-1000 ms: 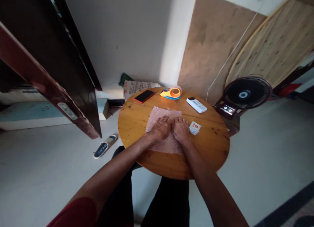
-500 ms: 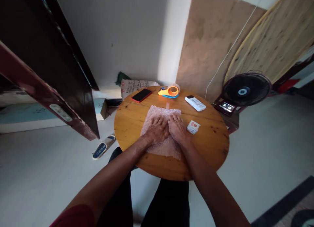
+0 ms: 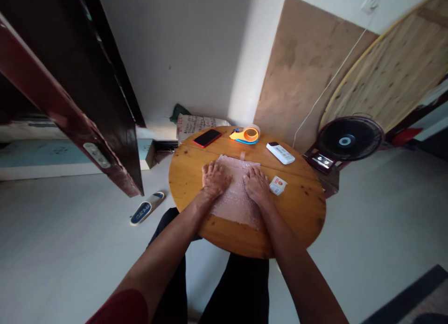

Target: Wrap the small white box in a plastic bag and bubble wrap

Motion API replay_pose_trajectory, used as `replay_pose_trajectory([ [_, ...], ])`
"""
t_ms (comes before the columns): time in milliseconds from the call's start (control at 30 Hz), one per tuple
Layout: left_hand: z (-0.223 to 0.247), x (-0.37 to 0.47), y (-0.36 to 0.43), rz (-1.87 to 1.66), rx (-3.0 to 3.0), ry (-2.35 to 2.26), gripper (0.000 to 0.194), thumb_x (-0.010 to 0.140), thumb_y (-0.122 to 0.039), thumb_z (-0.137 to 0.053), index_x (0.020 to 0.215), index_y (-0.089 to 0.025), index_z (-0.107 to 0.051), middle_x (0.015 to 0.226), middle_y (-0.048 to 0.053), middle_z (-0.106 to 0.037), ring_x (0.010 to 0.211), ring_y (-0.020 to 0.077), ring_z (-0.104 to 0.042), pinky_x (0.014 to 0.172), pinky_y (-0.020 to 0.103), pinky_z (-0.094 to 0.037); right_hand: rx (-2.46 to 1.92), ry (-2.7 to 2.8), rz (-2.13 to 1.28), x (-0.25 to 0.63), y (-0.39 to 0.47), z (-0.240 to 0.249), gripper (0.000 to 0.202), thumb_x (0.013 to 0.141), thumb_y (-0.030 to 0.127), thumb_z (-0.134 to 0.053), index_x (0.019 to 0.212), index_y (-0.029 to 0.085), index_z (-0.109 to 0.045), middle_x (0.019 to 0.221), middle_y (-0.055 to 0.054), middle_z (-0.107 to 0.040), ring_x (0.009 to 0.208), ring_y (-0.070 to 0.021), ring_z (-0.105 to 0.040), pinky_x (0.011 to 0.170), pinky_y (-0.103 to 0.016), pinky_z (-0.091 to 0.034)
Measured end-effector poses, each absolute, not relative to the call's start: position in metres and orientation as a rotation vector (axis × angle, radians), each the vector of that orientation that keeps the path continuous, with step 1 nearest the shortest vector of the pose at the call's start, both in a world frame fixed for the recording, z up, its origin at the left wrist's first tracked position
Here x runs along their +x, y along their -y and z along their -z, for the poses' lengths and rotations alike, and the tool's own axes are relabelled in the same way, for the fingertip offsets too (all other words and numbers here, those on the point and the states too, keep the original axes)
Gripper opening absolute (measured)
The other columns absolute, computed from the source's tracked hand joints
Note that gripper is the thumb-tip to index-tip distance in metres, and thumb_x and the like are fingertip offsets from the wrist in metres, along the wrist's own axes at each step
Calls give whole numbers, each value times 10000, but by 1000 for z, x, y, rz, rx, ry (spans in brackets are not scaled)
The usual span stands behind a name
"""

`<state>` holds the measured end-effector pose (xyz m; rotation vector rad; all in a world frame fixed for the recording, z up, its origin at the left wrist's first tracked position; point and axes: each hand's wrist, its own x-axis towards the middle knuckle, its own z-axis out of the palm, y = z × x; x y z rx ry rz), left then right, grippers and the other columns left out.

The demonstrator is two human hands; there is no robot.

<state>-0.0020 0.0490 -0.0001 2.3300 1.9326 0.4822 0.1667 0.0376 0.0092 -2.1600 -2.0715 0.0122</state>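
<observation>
A sheet of pinkish bubble wrap [image 3: 235,200] lies flat on the round wooden table [image 3: 297,212]. On its left edge rests my left hand [image 3: 215,178], palm down with the fingers spread. My right hand [image 3: 256,183] lies flat near the sheet's right edge, fingers stretched out. Just to the right of that hand is a small white card-like packet [image 3: 278,185] with a red mark. A short strip of tape [image 3: 242,155] sticks up at the sheet's far edge. Neither hand grips anything.
Toward the table's far side lie a phone [image 3: 207,137] with a red edge, an orange tape dispenser [image 3: 247,135] and a white remote-like device [image 3: 280,153]. A fan [image 3: 345,141] stands to the right. A slipper [image 3: 147,208] is on the floor beside the door [image 3: 115,170].
My hands have moved apart across the bubble wrap, the left toward its left edge and the right slightly rightward. The camera view has shifted a little.
</observation>
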Motion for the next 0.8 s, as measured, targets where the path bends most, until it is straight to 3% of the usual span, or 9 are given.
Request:
replay_pose_trajectory([
  [133,-1,-4,-50,-480,2290,-1971,531,917,-488,-355,1325,-188,-517,1488,126,-406,1411,311,-278,1139,541,-203,-2145,2061,0,169,-39,-7,555,981,388,-280,1437,89,-382,1511,-153,-364,1355,-303,-351,1089,-445,-272],
  [333,-10,3,-43,-610,2565,-1663,578,942,-361,-328,1474,-133,-318,1592,98,-197,1479,245,-121,1187,406,-184,-2130,2085,67,169,-35,-9,552,984,373,-277,1470,116,-328,1545,-138,-304,1409,-284,-267,1105,-428,-249],
  [567,-3,10,-43,-349,2517,-1573,699,942,-579,-240,1445,-113,-380,1552,170,-274,1462,320,-174,1179,529,-116,-2199,2062,13,170,-40,-6,564,971,379,-296,1447,83,-364,1520,-158,-347,1385,-306,-308,1100,-458,-251],
  [800,-2,9,-44,-311,2498,-1580,721,922,-609,-284,1463,-138,-353,1566,156,-247,1459,338,-171,1175,549,-100,-2170,2025,145,173,-39,-4,548,965,370,-308,1417,78,-413,1510,-158,-369,1369,-298,-337,1096,-459,-257],
])
